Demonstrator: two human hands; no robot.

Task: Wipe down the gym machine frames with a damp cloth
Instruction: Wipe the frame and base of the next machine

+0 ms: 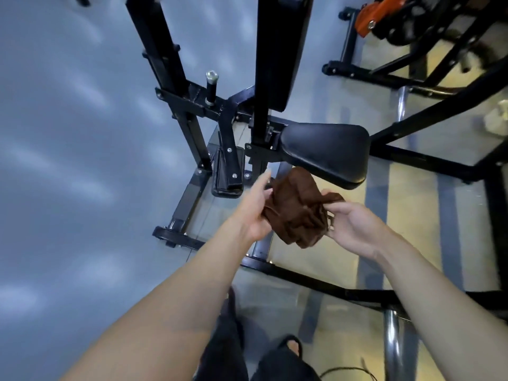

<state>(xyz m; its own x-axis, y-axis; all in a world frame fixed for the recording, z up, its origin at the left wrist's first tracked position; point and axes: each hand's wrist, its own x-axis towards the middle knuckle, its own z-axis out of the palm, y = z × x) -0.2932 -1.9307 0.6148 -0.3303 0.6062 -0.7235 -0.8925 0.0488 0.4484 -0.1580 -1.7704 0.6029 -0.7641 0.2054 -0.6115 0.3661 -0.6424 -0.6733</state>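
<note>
Both hands hold the crumpled brown cloth (298,210) in the air just below the black padded seat (325,154); left hand (257,209) cradles it, right hand (354,224) pinches its edge; best refold to a flat pad before wiping the black steel frame (192,133).

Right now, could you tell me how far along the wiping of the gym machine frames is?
Done: nothing I can confirm; no frame shows visible wipe marks. In hand: the brown cloth is held bunched between the left hand and right hand, off the machine. Left: the black frame by the seat pad awaits wiping.
</note>
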